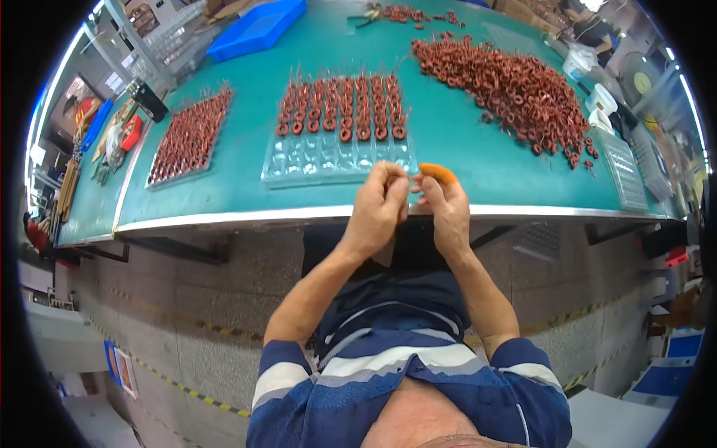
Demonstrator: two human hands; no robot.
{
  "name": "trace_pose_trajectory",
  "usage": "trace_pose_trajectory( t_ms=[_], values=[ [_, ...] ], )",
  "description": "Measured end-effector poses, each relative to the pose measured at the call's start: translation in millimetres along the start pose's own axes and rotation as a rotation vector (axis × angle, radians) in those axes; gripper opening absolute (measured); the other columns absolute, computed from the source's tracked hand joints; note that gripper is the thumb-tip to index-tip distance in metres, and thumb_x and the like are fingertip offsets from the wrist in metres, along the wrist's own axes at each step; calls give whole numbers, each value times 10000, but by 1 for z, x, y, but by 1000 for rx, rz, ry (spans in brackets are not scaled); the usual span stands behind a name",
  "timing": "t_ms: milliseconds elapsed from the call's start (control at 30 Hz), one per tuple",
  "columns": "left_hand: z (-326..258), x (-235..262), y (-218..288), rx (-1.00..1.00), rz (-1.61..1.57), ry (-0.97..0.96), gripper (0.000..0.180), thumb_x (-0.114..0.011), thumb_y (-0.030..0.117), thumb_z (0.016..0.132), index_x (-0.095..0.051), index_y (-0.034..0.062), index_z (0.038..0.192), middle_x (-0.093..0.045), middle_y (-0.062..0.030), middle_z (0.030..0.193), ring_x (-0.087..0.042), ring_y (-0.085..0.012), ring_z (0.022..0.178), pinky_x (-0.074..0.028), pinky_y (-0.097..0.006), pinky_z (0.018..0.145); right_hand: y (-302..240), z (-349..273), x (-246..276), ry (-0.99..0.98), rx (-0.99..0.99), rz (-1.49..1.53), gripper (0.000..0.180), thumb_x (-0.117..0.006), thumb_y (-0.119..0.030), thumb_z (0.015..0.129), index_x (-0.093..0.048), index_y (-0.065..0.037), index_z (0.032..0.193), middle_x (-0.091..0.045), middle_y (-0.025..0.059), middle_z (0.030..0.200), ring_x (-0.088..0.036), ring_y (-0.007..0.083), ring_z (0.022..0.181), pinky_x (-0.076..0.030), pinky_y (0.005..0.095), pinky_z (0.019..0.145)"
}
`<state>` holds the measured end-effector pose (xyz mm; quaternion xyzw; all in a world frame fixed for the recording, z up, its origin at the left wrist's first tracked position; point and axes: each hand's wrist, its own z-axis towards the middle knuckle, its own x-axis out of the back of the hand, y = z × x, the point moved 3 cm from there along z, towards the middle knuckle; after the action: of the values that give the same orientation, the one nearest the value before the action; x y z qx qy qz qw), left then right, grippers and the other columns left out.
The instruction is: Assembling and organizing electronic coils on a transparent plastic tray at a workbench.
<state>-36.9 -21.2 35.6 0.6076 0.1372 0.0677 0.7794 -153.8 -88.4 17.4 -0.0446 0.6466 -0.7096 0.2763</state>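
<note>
My left hand (379,207) is closed just over the table's front edge, its thumb pressed to the curled fingers. A dark-red bit shows between them and looks like a wire-wound ring coil, mostly hidden. Close beside it, my right hand (448,213) has its thumb and fingers drawn together towards the left fingertips. An orange piece (439,173) lies along its index finger; whether it is a finger cover or a held tool, I cannot tell. Just beyond my hands sits a clear plastic tray (302,168), its far rows filled with red-brown ring coils (343,108) with upright wire ends.
A second filled coil tray (188,140) stands at the left. At the right lies a large heap of loose coils (515,89), with a clear tray (624,172) beside it. A blue bin (258,28) and pliers (364,19) are at the back. A black container (147,101) stands far left.
</note>
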Motion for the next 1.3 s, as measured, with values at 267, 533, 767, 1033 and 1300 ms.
trace_pose_trajectory(
  t_ms=[267, 533, 767, 1033, 1300],
  values=[
    [-2, 6, 18, -31, -70, -106, 232, -476, 52, 968, -461, 8, 1195, -491, -6, 741, -488, -68, 609, -406, -224, 550, 7, 0, -10, -119, 14, -33, 277, -573, -237, 965, -691, 13, 953, -649, 23, 756, -558, 82, 660, -458, 239, 612],
    [-8, 8, 35, -115, 292, -62, 250, -518, 12, 929, -524, 10, 1179, -575, -52, 749, -525, -106, 595, -429, -250, 533, -22, -4, -16, 21, 224, -363, 239, -581, -190, 942, -688, 17, 887, -670, 71, 753, -629, 140, 674, -484, 281, 603],
    [-14, 16, 32, -211, 347, -40, 225, -539, 35, 933, -521, 1, 1155, -562, -55, 757, -521, -115, 588, -436, -268, 547, -37, -13, -14, -3, 69, -197, 234, -601, -181, 936, -691, 19, 852, -633, 38, 711, -551, 88, 616, -446, 217, 585],
    [-14, 30, 11, 197, -154, -267, 343, -446, 293, 1018, -517, -16, 1148, -512, -19, 658, -509, -90, 558, -415, -228, 513, -32, -3, -15, -98, 190, -261, 238, -653, -179, 910, -634, 25, 1030, -621, 29, 775, -550, 77, 646, -455, 212, 588],
    [-24, 30, 13, 158, -98, -173, 451, -336, 419, 1030, -510, 5, 1076, -508, -37, 650, -499, -95, 489, -393, -218, 447, -24, -10, -16, -150, -119, 137, 217, -667, -168, 897, -631, 6, 1023, -622, 19, 749, -550, 65, 654, -428, 199, 574]
  ],
)
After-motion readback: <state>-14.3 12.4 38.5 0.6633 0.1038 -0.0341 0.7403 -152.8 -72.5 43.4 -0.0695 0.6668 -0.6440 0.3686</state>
